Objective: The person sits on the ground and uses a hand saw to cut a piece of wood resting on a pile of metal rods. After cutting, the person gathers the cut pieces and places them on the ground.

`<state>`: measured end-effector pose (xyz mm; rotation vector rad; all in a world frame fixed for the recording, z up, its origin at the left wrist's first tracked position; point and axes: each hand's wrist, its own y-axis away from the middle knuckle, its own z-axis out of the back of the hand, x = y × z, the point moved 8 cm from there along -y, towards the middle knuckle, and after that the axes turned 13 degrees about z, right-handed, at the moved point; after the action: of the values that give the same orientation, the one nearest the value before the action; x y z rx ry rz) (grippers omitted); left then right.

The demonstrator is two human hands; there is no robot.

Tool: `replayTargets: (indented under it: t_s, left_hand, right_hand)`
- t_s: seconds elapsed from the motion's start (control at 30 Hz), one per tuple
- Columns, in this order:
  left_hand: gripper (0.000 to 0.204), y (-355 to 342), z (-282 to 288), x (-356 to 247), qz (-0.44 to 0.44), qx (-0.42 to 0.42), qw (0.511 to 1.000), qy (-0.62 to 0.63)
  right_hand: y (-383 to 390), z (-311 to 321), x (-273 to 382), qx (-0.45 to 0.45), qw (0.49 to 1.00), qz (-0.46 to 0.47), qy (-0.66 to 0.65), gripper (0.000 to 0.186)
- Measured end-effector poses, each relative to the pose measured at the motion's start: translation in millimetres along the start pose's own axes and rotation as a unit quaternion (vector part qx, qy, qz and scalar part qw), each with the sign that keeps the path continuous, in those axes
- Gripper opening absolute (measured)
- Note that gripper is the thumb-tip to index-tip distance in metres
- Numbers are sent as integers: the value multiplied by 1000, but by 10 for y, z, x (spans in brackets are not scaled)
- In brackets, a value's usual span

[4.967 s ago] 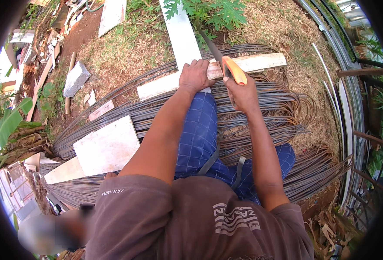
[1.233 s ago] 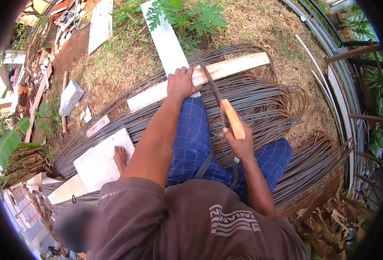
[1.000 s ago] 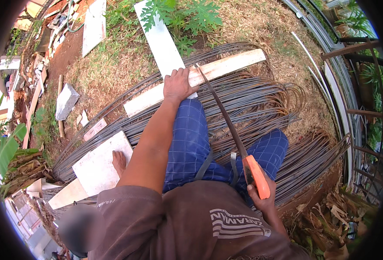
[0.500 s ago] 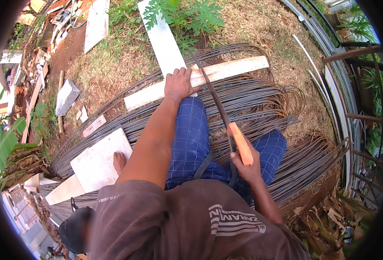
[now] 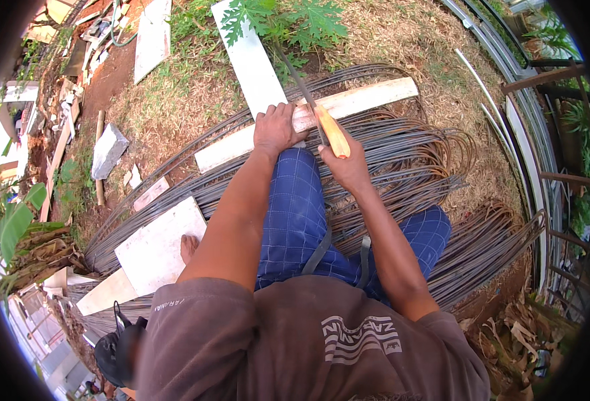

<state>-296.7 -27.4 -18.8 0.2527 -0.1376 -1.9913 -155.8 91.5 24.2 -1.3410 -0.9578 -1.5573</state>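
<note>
My left hand [image 5: 277,130] presses with curled fingers on the narrow whitish plank [image 5: 375,95] where it crosses a longer white board [image 5: 248,60]. Just to its right, my right hand [image 5: 345,160] is wrapped round the orange handle [image 5: 332,130] of a handsaw; the dark blade [image 5: 295,73] lies over the plank, reaching toward a leafy plant [image 5: 311,27]. My raised knee [image 5: 291,174] in blue checked trousers is beneath the plank near my left hand. Below both hands spread long bundles of bent steel rods [image 5: 402,154].
A square white panel [image 5: 158,244] lies on the rods, a bare foot [image 5: 189,247] beside it. At left are a concrete lump [image 5: 109,152] and scrap boards. Metal rails [image 5: 492,47] run along the right. A person in a dark cap [image 5: 112,354] is at the lower left.
My right hand has pushed the saw up and forward from beside my right thigh to close by my left hand. My left hand stays on the plank.
</note>
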Motion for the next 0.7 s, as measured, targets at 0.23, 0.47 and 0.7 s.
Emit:
replayTargets:
  t_s: [0.23,0.47,0.7]
  left_hand:
    - [73,-9,-82,89,24,32,999,-31]
    - [68,-37,-71,-9,5,13,1000,-6]
    - [75,-58,-58,181,31,-7,999,-3]
  right_hand:
    - [2331,883,1118,89,985,-16,148,70]
    - [212,203,61,-7,999,37,16,62]
    - [786,322,505,37,998,0,53,69]
